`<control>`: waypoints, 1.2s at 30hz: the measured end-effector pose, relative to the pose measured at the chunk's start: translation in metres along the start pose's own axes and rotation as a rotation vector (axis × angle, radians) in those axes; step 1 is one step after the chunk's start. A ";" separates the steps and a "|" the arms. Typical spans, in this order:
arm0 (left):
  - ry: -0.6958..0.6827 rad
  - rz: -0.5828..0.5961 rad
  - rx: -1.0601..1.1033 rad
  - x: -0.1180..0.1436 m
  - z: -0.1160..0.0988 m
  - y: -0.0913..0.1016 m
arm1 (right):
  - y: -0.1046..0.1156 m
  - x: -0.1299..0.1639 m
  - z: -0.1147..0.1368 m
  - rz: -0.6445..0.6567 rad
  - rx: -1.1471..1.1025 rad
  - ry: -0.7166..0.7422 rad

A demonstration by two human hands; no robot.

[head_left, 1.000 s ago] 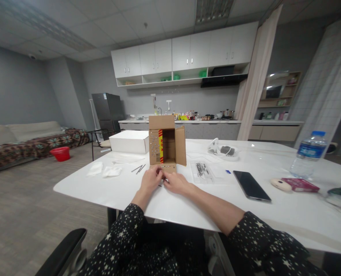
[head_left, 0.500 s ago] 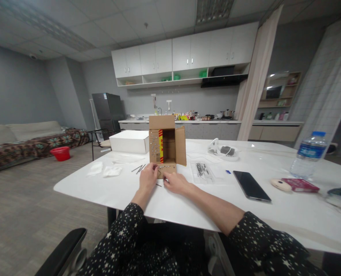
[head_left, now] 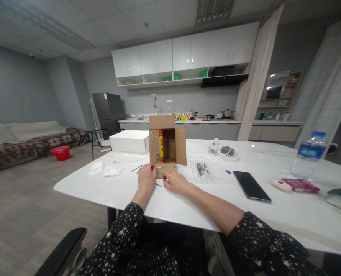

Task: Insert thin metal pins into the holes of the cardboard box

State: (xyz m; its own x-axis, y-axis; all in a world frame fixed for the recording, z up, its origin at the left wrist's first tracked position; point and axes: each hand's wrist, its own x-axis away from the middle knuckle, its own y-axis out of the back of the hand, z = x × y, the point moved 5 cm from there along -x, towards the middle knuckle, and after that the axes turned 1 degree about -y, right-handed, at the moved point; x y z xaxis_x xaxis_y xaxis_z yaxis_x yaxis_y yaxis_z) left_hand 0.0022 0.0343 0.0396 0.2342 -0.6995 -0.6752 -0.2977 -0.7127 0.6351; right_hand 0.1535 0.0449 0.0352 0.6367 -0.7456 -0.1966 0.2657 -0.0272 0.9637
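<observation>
An open cardboard box (head_left: 169,147) with a yellow and red strip stands on the table, its opening facing me. Its lower flap (head_left: 170,169) lies toward me and carries a row of small shiny dots; more dots cover the left flap (head_left: 154,143). At the lower flap's left edge is my left hand (head_left: 146,178), fingers pinched on something too small to make out. My right hand (head_left: 174,182) rests at the flap's front right, fingers curled together with the tips against it; what they hold is hidden. Thin dark rods (head_left: 137,168) lie left of my left hand.
A white box (head_left: 129,141) and folded tissues (head_left: 112,171) sit to the left. Rightward are a clear plastic case (head_left: 202,172) of small dark pieces, a small white fan (head_left: 222,149), a phone (head_left: 251,185), a dark red pack (head_left: 300,185) and a water bottle (head_left: 308,155).
My left hand has shifted slightly to the left. My right hand and the cardboard box stay where they were.
</observation>
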 end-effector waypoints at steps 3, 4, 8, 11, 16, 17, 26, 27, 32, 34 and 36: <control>0.033 0.035 -0.033 0.000 0.001 -0.001 | -0.001 -0.001 -0.001 0.002 0.006 -0.004; 0.043 0.041 -0.033 -0.001 0.001 -0.001 | -0.001 -0.001 -0.001 0.002 0.009 -0.006; 0.038 0.029 0.004 -0.002 0.000 0.000 | 0.000 0.000 0.000 0.001 0.013 -0.010; 0.020 0.021 0.034 -0.003 -0.002 0.001 | 0.000 0.000 0.000 0.005 0.011 -0.010; 0.008 -0.006 0.050 -0.003 -0.003 0.003 | -0.001 -0.001 -0.001 0.001 0.002 -0.004; 0.004 -0.007 0.054 -0.004 -0.003 0.003 | -0.001 -0.001 -0.001 -0.002 0.001 -0.002; -0.096 -0.001 0.140 -0.004 -0.007 0.000 | -0.002 -0.001 -0.002 0.007 0.007 0.001; -0.107 0.002 0.151 -0.004 -0.007 0.000 | -0.003 -0.002 -0.002 0.006 0.010 0.004; -0.124 0.037 0.180 -0.003 -0.009 -0.002 | -0.005 -0.003 -0.003 -0.015 0.015 0.020; -0.131 0.044 0.195 -0.003 -0.010 -0.003 | -0.005 -0.003 -0.003 -0.019 0.015 0.021; -0.141 0.043 0.210 -0.003 -0.010 -0.004 | -0.006 -0.003 -0.003 -0.021 0.013 0.022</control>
State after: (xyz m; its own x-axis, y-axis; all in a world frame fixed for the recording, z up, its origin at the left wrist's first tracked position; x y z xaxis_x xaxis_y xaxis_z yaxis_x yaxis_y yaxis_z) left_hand 0.0119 0.0390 0.0426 0.0899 -0.7043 -0.7041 -0.4937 -0.6455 0.5827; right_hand 0.1522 0.0499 0.0295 0.6465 -0.7302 -0.2210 0.2705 -0.0514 0.9613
